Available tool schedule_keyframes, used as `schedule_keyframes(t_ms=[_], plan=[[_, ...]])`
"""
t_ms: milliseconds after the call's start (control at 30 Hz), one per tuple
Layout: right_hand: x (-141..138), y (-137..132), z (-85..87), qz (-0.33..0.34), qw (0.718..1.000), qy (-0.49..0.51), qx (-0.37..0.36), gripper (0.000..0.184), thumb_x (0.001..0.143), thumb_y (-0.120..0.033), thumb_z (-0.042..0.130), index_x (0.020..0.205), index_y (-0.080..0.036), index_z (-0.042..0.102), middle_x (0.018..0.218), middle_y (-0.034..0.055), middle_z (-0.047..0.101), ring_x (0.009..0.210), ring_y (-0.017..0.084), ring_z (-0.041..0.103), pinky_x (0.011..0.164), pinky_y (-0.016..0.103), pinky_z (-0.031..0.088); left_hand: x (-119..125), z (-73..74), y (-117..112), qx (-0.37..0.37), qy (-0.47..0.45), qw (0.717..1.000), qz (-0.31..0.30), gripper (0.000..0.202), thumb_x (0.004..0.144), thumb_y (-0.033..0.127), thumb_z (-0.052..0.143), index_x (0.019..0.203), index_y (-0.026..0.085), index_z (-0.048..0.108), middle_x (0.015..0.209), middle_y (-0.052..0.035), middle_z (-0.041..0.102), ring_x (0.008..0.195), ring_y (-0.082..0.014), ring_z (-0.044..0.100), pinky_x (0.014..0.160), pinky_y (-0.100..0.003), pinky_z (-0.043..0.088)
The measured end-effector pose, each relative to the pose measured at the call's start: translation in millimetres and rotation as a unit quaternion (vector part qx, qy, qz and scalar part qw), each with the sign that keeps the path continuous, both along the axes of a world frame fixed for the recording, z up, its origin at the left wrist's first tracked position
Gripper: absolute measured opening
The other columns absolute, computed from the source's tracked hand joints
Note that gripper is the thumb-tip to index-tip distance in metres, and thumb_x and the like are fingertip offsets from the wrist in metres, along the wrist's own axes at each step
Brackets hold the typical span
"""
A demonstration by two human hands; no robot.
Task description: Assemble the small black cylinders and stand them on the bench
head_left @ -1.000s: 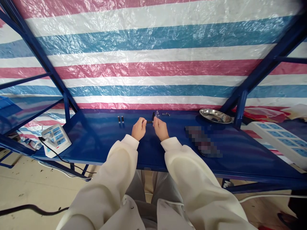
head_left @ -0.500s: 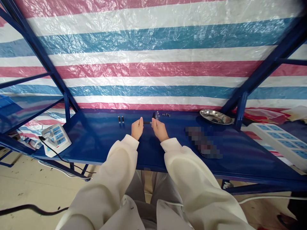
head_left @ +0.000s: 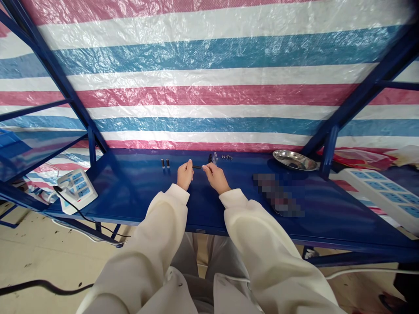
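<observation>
Right fingers [head_left: 208, 169], now further left, are pinching a dark rod [head_left: 197, 167] (left fingers [head_left: 189, 164] too), with clear pieces [head_left: 214, 157] lying just beyond.

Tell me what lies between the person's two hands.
In the head view, a slim black rod lies between the left hand and right hand.

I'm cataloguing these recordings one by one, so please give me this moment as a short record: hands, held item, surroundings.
left hand: gripping one end of a thin dark rod
right hand: fingertips on its other end
surface: blue table
left of hands: two small dark-topped pieces
beyond right hand: small clear parts, small shiny parts
farther right: metal dish
</observation>
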State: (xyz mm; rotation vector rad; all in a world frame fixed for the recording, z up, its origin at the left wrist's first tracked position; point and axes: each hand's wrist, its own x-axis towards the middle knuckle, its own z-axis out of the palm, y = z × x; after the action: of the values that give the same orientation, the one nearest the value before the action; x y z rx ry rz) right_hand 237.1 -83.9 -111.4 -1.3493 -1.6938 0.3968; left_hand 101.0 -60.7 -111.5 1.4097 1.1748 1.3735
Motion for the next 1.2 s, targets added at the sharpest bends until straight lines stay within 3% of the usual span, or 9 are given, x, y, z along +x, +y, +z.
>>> schedule_keyframes(t_ms=[267,533,833,1033,1200], plan=[[0.1,0.4,-3.1,0.036,0.998,0.051,0.008,0.025,0.084,-0.045,0.044,0.082,-0.021,0.050,0.065,-0.0008,0.055,0.058,0.014,0.051,0.061,0.026,0.042,-0.5,4.3,-2.2,0.024,-0.018,0.999,0.013,0.049,0.084,0.058,0.041,0.056,0.018,0.040,0.044,0.0060,0.041,0.033,-0.0047,0.037,0.036,-0.020,0.030],[2.5,6.2,-10.2,0.039,0.996,0.075,0.005,0.024,0.084,-0.039,0.042,0.097,-0.020,0.049,0.079,0.0038,0.061,0.061,0.015,0.056,0.061,0.028,0.045,1.4,6.5,-2.7,0.038,-0.019,0.996,-0.073,0.041,0.077,0.054,0.057,0.088,0.015,0.062,0.052,0.0053,0.050,0.034,-0.0043,0.041,0.035,-0.019,0.030],[2.6,6.0,-9.9,0.046,0.998,0.051,0.000,0.024,0.086,-0.035,0.042,0.097,-0.020,0.057,0.086,0.0053,0.065,0.055,0.014,0.059,0.062,0.029,0.047,2.6,7.8,-3.9,0.037,-0.007,0.994,-0.099,0.038,0.073,0.048,0.062,0.088,0.014,0.063,0.060,0.0037,0.055,0.036,-0.0035,0.044,0.036,-0.019,0.033],[4.6,11.2,-16.3,0.046,0.997,-0.002,0.064,0.019,0.085,-0.034,0.046,0.088,-0.019,0.058,0.094,0.0085,0.060,0.069,0.016,0.057,0.068,0.030,0.047,2.9,4.4,-2.4,0.044,-0.009,0.997,-0.066,0.034,0.069,0.045,0.066,0.082,0.014,0.061,0.060,0.0046,0.053,0.036,-0.0032,0.044,0.035,-0.017,0.034],[5.4,13.1,-19.2,0.058,0.996,-0.030,0.067,0.012,0.084,-0.029,0.051,0.085,-0.019,0.058,0.093,0.0064,0.057,0.068,0.014,0.055,0.068,0.029,0.046,3.4,5.3,-3.6,0.048,0.001,0.998,-0.039,0.028,0.069,0.040,0.067,0.076,0.014,0.057,0.062,0.0041,0.054,0.036,-0.0030,0.044,0.035,-0.017,0.033]])
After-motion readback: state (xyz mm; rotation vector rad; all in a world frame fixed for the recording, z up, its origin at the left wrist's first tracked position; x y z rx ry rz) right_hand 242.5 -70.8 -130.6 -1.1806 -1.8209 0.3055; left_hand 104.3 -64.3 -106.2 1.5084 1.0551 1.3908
